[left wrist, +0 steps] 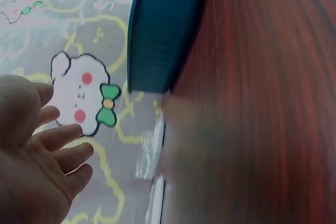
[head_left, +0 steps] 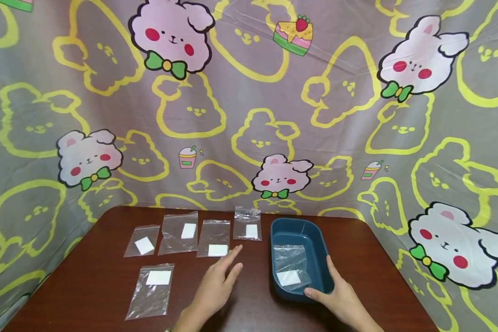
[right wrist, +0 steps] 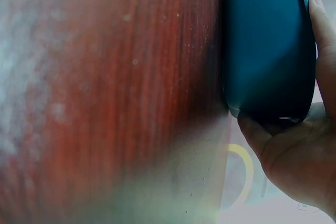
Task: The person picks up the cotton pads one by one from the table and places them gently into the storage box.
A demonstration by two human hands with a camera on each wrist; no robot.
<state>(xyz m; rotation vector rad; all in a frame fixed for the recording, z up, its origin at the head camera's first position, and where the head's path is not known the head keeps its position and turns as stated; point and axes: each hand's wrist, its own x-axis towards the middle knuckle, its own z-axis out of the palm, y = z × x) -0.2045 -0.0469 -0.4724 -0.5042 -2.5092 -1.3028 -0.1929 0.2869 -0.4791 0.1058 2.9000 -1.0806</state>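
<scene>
Seeming clasped cornerwise, blue tub [head_left: 315,252] touches right grip [head_left: 342,297].

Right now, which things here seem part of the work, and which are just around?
Probably part of the work:
Blue bin, held by the right hand's fingers
Clear bag inside it, holding a white piece
Five similar bags on the table

Probably just surroundings:
That table
Printed cloth behind

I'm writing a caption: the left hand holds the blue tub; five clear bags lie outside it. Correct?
Not quite: the head view shows the right hand holding the blue tub. Five clear bags do lie outside it.
</scene>
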